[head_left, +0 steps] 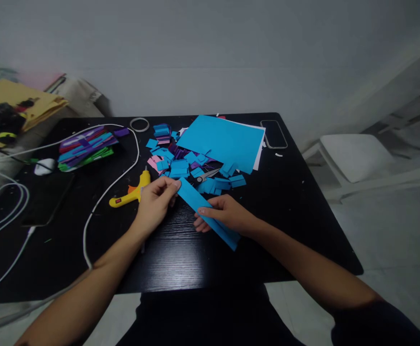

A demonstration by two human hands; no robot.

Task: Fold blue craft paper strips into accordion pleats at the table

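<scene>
A long blue paper strip (191, 194) is held slantwise above the table between both my hands. My left hand (157, 197) pinches its upper left end between thumb and fingers. Farther down, my right hand (228, 214) grips the strip with the thumb on top and fingers beneath. Just beyond lie many small cut blue paper pieces (179, 168) and a pair of scissors (210, 175), its handles partly covered by pieces. Beside my left hand rests a yellow glue gun (132, 190). Large blue sheets (224, 142) lie behind the pile, over a white one.
On the black table (285, 240), a stack of coloured paper strips (85, 149) sits at left. A white cable (87, 226) loops past my left forearm. A dark phone (47, 199), a phone-shaped frame (274, 134) and a tape ring (139, 125) lie around. A white stool (356, 156) stands right.
</scene>
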